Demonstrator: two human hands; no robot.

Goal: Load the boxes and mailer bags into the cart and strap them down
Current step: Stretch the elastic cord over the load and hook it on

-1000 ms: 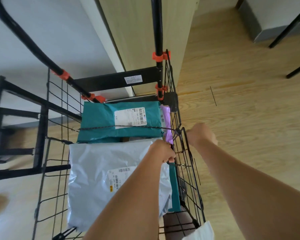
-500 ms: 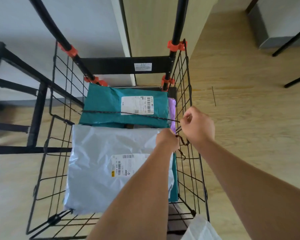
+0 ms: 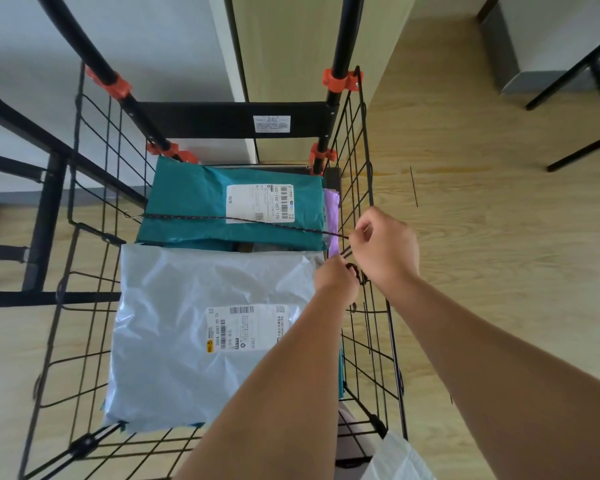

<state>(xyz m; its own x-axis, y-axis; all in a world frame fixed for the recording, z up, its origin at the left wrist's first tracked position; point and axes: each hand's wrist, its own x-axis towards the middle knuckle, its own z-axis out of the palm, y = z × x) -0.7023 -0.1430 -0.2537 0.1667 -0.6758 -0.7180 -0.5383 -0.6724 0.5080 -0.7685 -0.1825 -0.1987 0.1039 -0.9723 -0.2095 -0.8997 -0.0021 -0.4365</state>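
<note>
Cord (image 3: 201, 220) lies taut over the teal bag (image 3: 187, 199) in the cart (image 3: 205, 119). My left grip (image 3: 336, 284) and right grip (image 3: 387, 249) both pinch its end at the right wall; I'd keep tension while hooking.

Entry, body in view: two hands and two forearms only. The left hand (image 3: 336, 282) and the right hand (image 3: 385, 247) are showing bare, the wrists likewise. The left forearm (image 3: 274, 393) and the right forearm (image 3: 499, 375) are running uncovered from the wrist all the way to the lower frame edge. Both are looking broad and slightly soft near the lens from the wide-angle stretch. A fold of white fabric (image 3: 399, 459), thin and lightly crinkled, is showing at the bottom edge beneath the right forearm. It is reading as part of a worn garment, but which piece cannot be told. Fingernails are coming out too small to describe.
</note>
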